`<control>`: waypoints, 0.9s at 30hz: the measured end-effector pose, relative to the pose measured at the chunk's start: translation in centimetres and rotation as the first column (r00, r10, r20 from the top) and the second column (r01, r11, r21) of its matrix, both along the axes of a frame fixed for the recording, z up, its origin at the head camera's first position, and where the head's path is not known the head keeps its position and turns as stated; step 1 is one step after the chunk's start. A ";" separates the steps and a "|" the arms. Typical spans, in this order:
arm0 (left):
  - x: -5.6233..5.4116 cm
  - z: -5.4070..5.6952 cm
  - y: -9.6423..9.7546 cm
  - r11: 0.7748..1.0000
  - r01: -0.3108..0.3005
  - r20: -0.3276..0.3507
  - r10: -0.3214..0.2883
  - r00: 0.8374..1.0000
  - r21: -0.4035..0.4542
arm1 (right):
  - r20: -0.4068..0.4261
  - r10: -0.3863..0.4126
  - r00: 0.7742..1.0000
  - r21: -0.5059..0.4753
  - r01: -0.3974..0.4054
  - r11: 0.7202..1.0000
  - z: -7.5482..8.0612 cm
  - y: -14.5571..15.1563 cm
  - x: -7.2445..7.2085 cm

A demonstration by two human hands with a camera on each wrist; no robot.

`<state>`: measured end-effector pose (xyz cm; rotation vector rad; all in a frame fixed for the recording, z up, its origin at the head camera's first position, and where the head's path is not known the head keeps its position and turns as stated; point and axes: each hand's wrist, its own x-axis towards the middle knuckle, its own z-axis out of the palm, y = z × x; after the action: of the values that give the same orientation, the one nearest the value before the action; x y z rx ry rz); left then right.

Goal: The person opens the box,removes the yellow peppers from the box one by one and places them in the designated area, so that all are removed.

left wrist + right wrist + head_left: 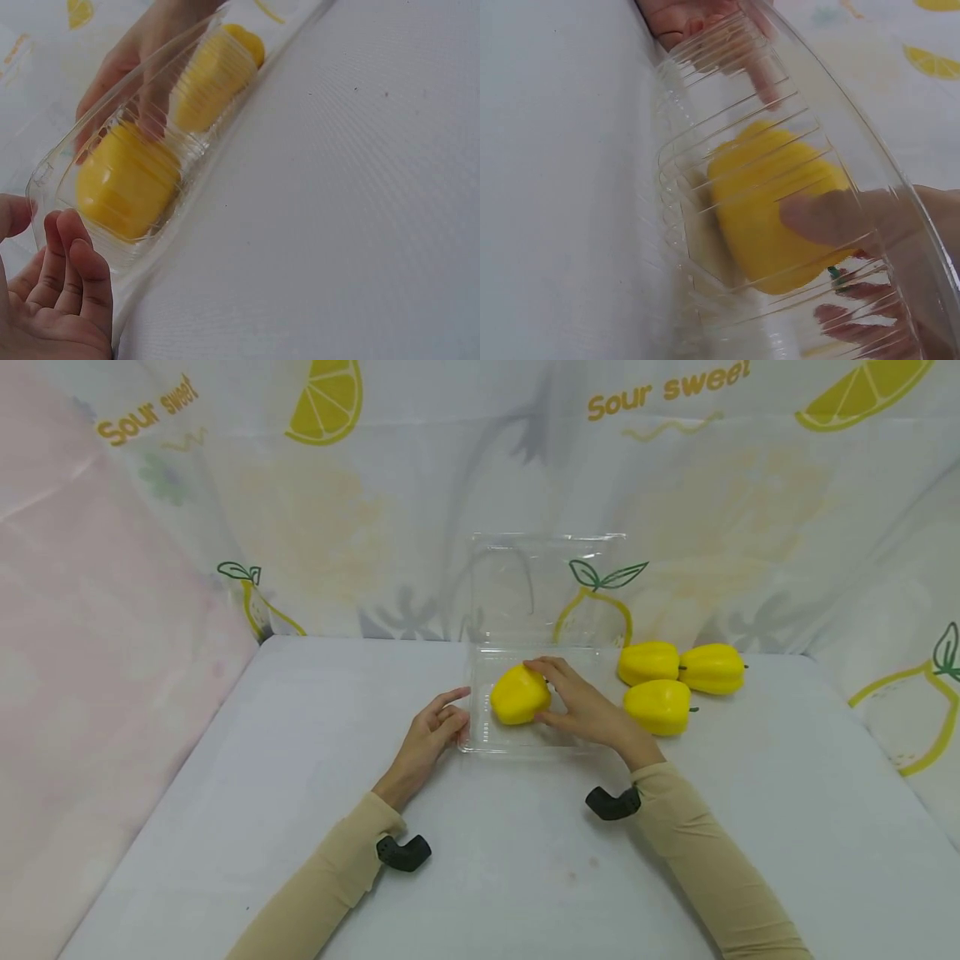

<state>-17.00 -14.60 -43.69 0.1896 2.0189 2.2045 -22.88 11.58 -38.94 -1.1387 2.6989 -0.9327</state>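
Observation:
A yellow bell pepper [519,696], its stem towards the right, is inside the base of a clear plastic clamshell box [480,739]. My right hand [581,702] holds this pepper between the thumb and the fingers. Through the box wall, the right wrist view shows the thumb [810,217] against the pepper's side. At the box's left side is my left hand [427,735], touching the wall and edge from outside with loosely bent fingers. The box's clear lid [517,585] stands raised at the back.
Right of the box lie three more yellow bell peppers, one in front [657,707], one behind it [648,662] and one at the far right [712,668]. The white table [300,793] meets a lemon-print cloth backdrop [420,510].

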 end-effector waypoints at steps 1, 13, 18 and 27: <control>0.0 0.0 0.0 1.000 -0.001 0.002 0.001 1.000 -0.001 | -0.002 -0.005 1.000 0.001 0.005 1.000 0.0 0.0 0.0; -0.2 -0.1 0.1 1.000 -0.013 0.000 0.013 1.000 0.022 | 0.027 -0.071 0.997 -0.064 0.073 0.995 0.1 0.1 0.5; -0.2 -0.1 0.1 0.999 -0.012 -0.010 0.012 1.000 0.034 | 0.014 -0.064 0.998 -0.128 0.065 0.990 0.5 0.5 0.7; -0.2 -0.1 0.0 1.000 -0.016 -0.009 0.016 1.000 0.020 | 0.026 -0.071 0.997 -0.162 0.075 0.984 0.6 1.5 0.9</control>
<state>-17.24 -14.59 -43.79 0.1864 2.0111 2.2375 -21.97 13.09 -38.32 -1.0554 2.7070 -1.1883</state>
